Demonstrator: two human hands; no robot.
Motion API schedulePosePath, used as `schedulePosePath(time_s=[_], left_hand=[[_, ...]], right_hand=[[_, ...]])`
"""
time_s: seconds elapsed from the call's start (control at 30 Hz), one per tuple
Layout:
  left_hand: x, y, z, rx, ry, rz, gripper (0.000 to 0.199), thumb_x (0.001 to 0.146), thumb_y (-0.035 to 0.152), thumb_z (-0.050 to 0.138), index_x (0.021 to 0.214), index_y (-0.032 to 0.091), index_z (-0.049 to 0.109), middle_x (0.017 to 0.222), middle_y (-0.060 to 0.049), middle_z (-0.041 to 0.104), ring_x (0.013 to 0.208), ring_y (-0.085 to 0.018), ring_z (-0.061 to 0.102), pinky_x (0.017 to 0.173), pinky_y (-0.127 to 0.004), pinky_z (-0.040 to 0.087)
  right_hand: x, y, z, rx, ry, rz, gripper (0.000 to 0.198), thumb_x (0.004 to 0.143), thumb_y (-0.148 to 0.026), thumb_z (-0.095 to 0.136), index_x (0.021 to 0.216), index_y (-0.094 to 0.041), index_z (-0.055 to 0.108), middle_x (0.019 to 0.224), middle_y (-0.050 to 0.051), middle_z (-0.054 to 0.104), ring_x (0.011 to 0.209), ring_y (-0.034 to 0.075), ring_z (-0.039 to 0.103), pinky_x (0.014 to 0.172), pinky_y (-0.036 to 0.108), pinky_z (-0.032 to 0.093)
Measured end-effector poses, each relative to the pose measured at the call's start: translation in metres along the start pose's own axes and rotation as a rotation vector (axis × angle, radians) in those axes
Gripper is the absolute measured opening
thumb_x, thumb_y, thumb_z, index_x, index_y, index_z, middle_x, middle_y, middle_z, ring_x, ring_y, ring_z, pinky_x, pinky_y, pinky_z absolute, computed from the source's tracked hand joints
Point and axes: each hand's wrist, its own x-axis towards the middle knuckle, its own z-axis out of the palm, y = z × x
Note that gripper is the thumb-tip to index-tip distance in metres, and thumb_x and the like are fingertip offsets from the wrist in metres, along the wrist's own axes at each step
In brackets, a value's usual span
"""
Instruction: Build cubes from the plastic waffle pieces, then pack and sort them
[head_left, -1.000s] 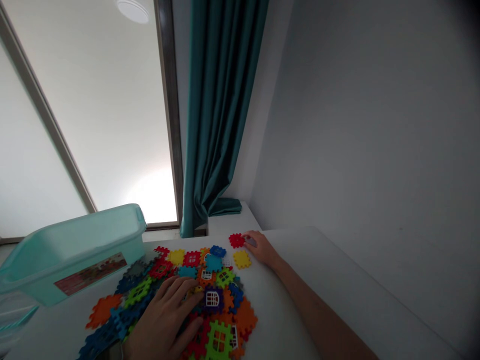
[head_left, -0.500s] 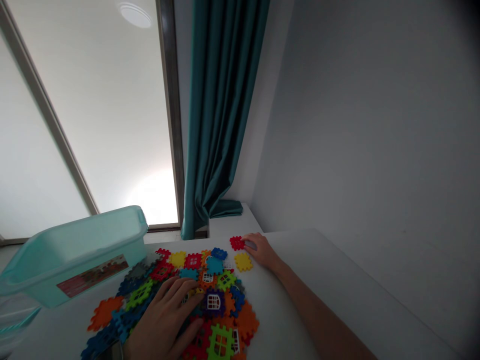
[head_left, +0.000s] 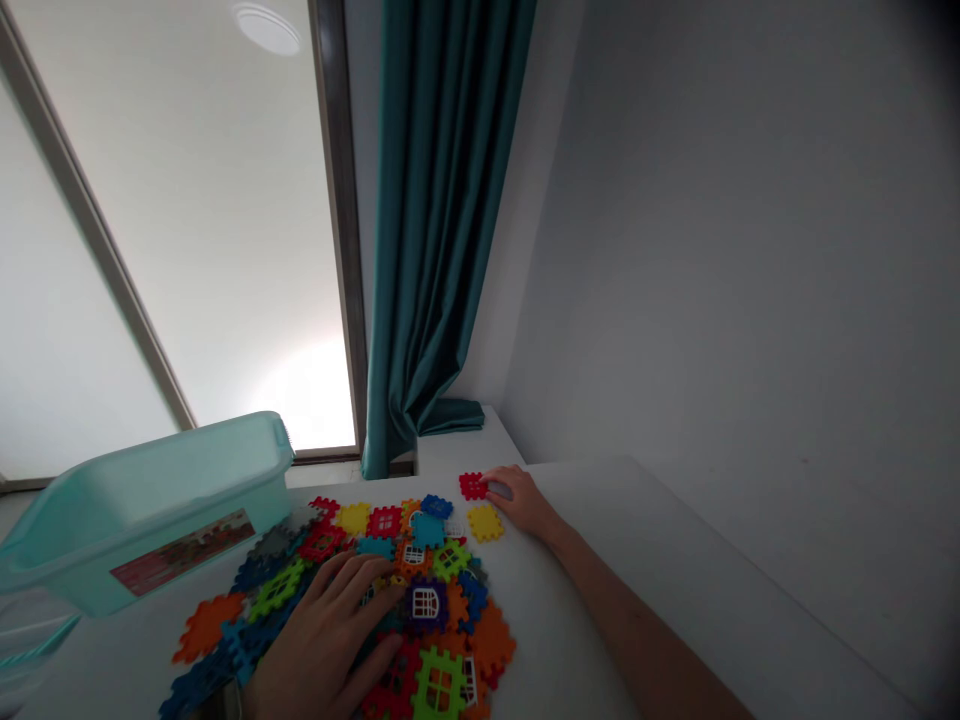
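My left hand (head_left: 330, 630) lies with its fingers spread over a pile of colourful interlocking plastic building blocks, covering part of it. By its fingertips is a purple block (head_left: 426, 604) with a white window insert; a green window block (head_left: 439, 684) lies below. At the far side of the table my right hand (head_left: 521, 500) pinches the right edge of a red building block (head_left: 472, 486). That block lies apart from the pile, just beyond a yellow block (head_left: 485, 523). The tips of my right fingers are small and partly hidden.
A light-green plastic tub (head_left: 187, 500) with a picture label stands at the left, against the pile. The white table (head_left: 585, 590) meets a grey wall (head_left: 735, 300) on the right. A teal curtain (head_left: 442, 220) hangs behind the table's far edge.
Both hands keep their places on the blocks. The whole view has shifted very slightly; nothing else has visibly moved.
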Motion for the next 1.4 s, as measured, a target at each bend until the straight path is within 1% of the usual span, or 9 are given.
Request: schedulePosePath(time_s=[0.23,0.57,0.63,0.77,0.9,1.0,1.13,1.27,1.4], left_hand=[[0.001,0.000,0.000,-0.002,-0.028,-0.013,0.034,0.095,0.036,0.058,0.129,0.034,0.059,0.126,-0.002,0.064,0.113,-0.026,0.060,0.100,-0.044,0.049],[0.001,0.000,-0.001,-0.011,-0.018,0.000,0.033,0.095,0.036,0.057,0.128,0.034,0.060,0.126,-0.001,0.064,0.113,-0.026,0.059,0.101,-0.046,0.047],[0.002,0.001,-0.003,-0.022,-0.015,-0.006,0.033,0.095,0.035,0.057,0.127,0.033,0.060,0.126,-0.002,0.064,0.113,-0.026,0.058,0.103,-0.046,0.046],[0.003,0.003,-0.008,-0.058,-0.029,-0.043,0.034,0.094,0.031,0.058,0.128,0.032,0.060,0.122,-0.002,0.064,0.112,-0.025,0.057,0.105,-0.047,0.043],[0.004,0.002,-0.012,-0.101,-0.070,-0.050,0.030,0.094,0.029,0.057,0.124,0.031,0.061,0.118,-0.002,0.064,0.109,-0.024,0.058,0.103,-0.045,0.043],[0.004,0.000,-0.011,-0.115,-0.080,-0.055,0.026,0.095,0.029,0.056,0.120,0.029,0.062,0.115,-0.003,0.064,0.108,-0.025,0.058,0.102,-0.045,0.043],[0.002,-0.005,-0.012,-0.113,-0.048,-0.047,0.023,0.095,0.030,0.055,0.116,0.028,0.063,0.112,-0.004,0.064,0.105,-0.025,0.057,0.098,-0.044,0.043],[-0.002,-0.004,-0.023,-0.112,-0.006,-0.057,0.022,0.096,0.028,0.053,0.114,0.026,0.064,0.108,-0.004,0.065,0.104,-0.024,0.058,0.095,-0.041,0.045],[-0.012,0.000,-0.036,-0.119,-0.017,-0.075,0.022,0.094,0.024,0.053,0.113,0.025,0.064,0.109,-0.004,0.066,0.102,-0.024,0.060,0.092,-0.041,0.047]], right_hand=[[0.001,-0.001,-0.001,0.013,-0.002,-0.005,0.020,0.087,-0.027,0.062,0.105,-0.026,0.072,0.118,0.005,0.071,0.107,0.025,0.060,0.100,0.042,0.040],[0.000,-0.003,-0.001,0.074,0.014,0.011,0.022,0.085,-0.026,0.062,0.104,-0.025,0.073,0.118,0.005,0.072,0.111,0.026,0.059,0.102,0.045,0.040],[-0.002,-0.005,-0.003,0.100,0.027,0.016,0.023,0.084,-0.024,0.062,0.105,-0.025,0.072,0.118,0.006,0.071,0.111,0.025,0.060,0.103,0.044,0.042],[-0.006,-0.012,-0.013,0.147,0.060,0.034,0.027,0.086,-0.023,0.056,0.109,-0.022,0.070,0.118,0.008,0.069,0.104,0.022,0.064,0.098,0.039,0.048],[-0.013,-0.035,-0.019,0.160,0.070,0.028,0.026,0.088,-0.025,0.053,0.108,-0.021,0.069,0.112,0.008,0.069,0.107,0.024,0.062,0.100,0.043,0.047],[-0.022,-0.064,-0.018,0.166,0.038,-0.009,0.023,0.090,-0.026,0.053,0.106,-0.022,0.069,0.111,0.008,0.070,0.110,0.024,0.061,0.102,0.044,0.045],[-0.037,-0.107,-0.017,0.167,-0.011,-0.062,0.021,0.090,-0.025,0.055,0.105,-0.024,0.070,0.110,0.005,0.071,0.108,0.024,0.062,0.101,0.043,0.043],[-0.054,-0.140,-0.018,0.149,-0.075,-0.116,0.021,0.092,-0.025,0.053,0.107,-0.024,0.069,0.113,0.006,0.071,0.110,0.024,0.061,0.102,0.042,0.041],[-0.068,-0.163,-0.021,0.138,-0.146,-0.125,0.023,0.093,-0.027,0.054,0.111,-0.024,0.068,0.115,0.007,0.070,0.112,0.026,0.060,0.103,0.044,0.041]])
